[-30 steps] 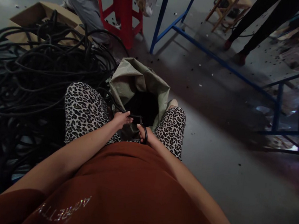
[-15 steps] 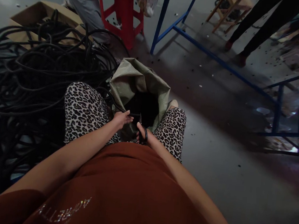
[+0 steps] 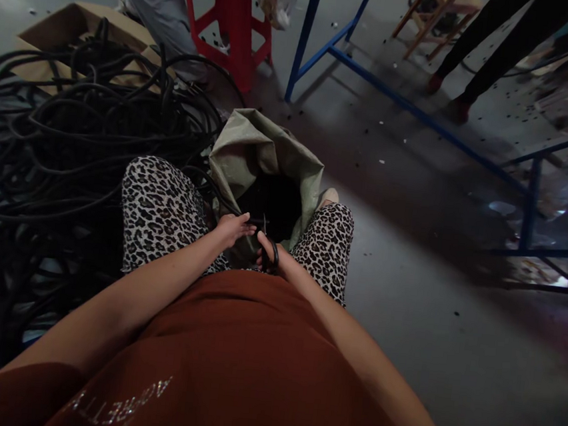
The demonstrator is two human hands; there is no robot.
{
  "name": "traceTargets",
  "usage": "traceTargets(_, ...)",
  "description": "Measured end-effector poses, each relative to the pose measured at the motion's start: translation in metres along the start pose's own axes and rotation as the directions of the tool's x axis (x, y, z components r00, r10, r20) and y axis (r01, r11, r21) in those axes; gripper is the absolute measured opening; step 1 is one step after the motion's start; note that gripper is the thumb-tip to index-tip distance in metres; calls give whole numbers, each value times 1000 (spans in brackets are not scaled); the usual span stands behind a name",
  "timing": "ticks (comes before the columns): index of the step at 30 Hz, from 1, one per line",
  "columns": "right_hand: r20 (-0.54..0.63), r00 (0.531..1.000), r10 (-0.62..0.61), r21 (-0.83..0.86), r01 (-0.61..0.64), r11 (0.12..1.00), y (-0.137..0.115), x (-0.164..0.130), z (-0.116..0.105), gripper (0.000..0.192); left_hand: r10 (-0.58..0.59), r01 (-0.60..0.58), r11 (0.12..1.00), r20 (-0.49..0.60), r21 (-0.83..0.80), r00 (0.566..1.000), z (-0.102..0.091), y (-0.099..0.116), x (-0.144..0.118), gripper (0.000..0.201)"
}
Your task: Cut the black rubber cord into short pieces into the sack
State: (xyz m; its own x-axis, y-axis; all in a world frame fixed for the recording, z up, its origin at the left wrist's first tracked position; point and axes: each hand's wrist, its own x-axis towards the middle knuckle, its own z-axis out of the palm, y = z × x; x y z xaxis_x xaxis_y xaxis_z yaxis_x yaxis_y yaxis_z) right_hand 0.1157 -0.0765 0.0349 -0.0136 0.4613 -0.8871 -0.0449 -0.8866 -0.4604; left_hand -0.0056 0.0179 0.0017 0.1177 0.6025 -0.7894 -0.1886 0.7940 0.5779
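My left hand point(image 3: 235, 228) is closed on a black rubber cord point(image 3: 222, 199), whose end sticks out past the fingers over the sack's mouth. Close to its right, my right hand point(image 3: 271, 250) grips black-handled scissors point(image 3: 276, 255); their blades point up at the cord's end. Both hands are above the near rim of an olive-green sack point(image 3: 251, 136), which stands open between my knees. The inside of the sack is dark, and its contents cannot be made out. The cord runs back to the left over my knee towards a large heap.
A tangled heap of black cords point(image 3: 87, 114) covers the floor on the left, partly over a cardboard box point(image 3: 66, 18). Ahead are a red stool point(image 3: 236, 27) with a seated person's leg, and a blue metal frame point(image 3: 377, 84). Another person's legs point(image 3: 500, 53) stand beyond it.
The cord's end and the scissor blades have shifted slightly relative to each other. My right hand has moved a little to the left; the left hand is nearly still.
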Motion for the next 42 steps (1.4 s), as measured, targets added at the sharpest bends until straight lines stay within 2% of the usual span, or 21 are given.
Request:
traceTargets(10, -31, 999, 15, -22, -16, 1000, -4, 0, 1, 60, 25, -25, 998, 6, 65, 1000, 1, -1, 0, 14)
traceTargets(22, -38, 999, -11, -7, 10, 1000, -3, -2, 0, 60, 36, -36, 999, -15, 35, 999, 2, 1, -2, 20)
traceTargets(30, -43, 999, -31, -36, 29, 999, -7, -7, 1, 60, 35, -35, 997, -10, 74, 999, 2, 1, -3, 17)
traceTargets(42, -76, 995, -58, -67, 52, 996, -5, 2, 0, 62, 23, -22, 994, -16, 103, 1000, 5, 3, -5, 15)
